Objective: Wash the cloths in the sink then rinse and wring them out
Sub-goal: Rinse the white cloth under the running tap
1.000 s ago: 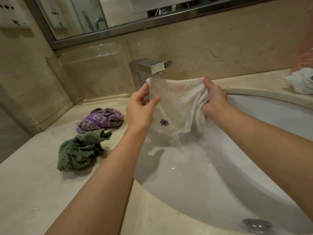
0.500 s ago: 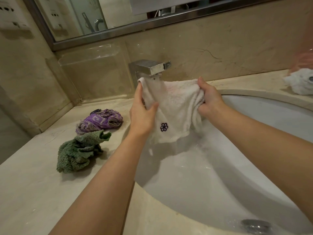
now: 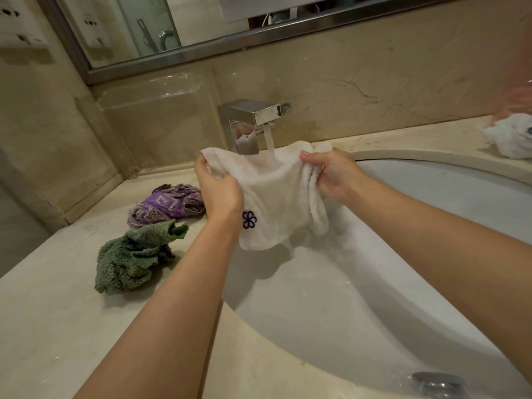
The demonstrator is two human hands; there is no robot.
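Both hands, left hand (image 3: 220, 191) and right hand (image 3: 331, 174), pinch the white cloth (image 3: 276, 197) under the running tap (image 3: 256, 116) (over the sink (image 3: 431, 174)). Green cloth (image 3: 132, 257) and purple cloth (image 3: 167, 204) lie left on the counter (image 3: 43, 312).

Warm, yellowish indoor light falls from above, fairly dim, laying soft shadows of the forearms across the sink (image 3: 431, 180) basin and under the cloths on the bench (image 3: 43, 326). The wide lens bends the mirror frame (image 3: 201, 50) (strongest toward the edges), and the upper right corner is smeared with a pinkish blur.
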